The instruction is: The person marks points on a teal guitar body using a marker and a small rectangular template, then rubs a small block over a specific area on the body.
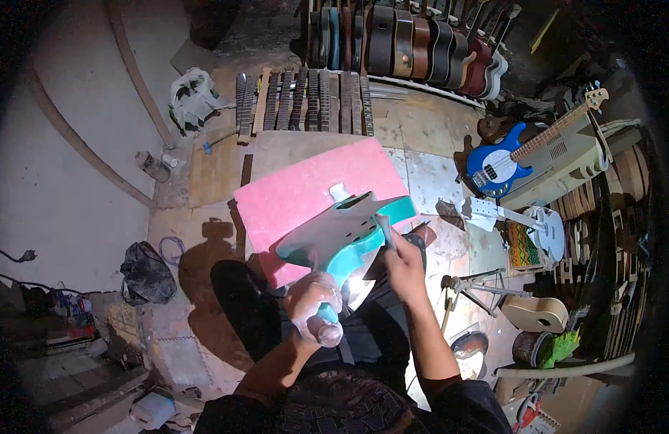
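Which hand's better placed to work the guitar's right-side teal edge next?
Right, likely: the right hand is already at that teal edge, while the left hand is wrapped around the guitar's near end, steadying it.

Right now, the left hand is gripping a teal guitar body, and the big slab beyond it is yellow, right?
Not quite: the slab is pink, not yellow, as the head view shows. The left hand does grip the teal guitar body.

We see a teal-edged, pale-faced guitar body [323, 233], a pink slab [280, 197], blue bass guitar [517, 175], white pickguard [500, 168], yellow-and-green patterned panel [522, 246], black plastic bag [146, 276]
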The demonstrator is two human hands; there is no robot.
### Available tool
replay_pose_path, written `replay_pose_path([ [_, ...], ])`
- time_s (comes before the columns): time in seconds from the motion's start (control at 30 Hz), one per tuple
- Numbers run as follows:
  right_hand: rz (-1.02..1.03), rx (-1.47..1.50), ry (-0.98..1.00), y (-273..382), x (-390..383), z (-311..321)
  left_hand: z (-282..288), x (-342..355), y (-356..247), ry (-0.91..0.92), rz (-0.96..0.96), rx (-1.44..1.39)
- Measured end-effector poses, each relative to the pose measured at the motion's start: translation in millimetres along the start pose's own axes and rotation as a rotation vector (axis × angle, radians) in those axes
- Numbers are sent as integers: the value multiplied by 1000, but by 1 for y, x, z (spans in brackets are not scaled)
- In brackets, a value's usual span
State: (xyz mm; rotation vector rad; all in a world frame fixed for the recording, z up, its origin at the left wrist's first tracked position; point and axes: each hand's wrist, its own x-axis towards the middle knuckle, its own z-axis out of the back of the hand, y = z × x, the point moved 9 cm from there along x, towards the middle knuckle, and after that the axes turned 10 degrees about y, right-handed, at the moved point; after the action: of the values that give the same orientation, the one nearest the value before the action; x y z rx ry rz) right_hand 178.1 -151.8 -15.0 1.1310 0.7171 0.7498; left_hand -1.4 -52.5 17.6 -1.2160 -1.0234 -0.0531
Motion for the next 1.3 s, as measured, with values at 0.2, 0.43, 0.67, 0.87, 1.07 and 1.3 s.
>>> replay_pose_path([
  [0.2,142,-47,-13,-1,-3,1,6,7,-9,-64,-37,-36],
  [0.43,154,-156,-11,18,-9,-1,10,-1,-9,-178,-141,33],
  [0.67,75,-135,45,6,1,7,2,14,-11,33,-21,5],
  [0.87,-14,-87,190,-5,15,13,-1,4,-5,-68,-57,-59],
  [1.07,226,-215,145,37,-1,8,0,7,-9,-55,-114,-45],
  [1.3,284,-343,191,59,-1,0,3,8,-12,-81,-171,-7],
])
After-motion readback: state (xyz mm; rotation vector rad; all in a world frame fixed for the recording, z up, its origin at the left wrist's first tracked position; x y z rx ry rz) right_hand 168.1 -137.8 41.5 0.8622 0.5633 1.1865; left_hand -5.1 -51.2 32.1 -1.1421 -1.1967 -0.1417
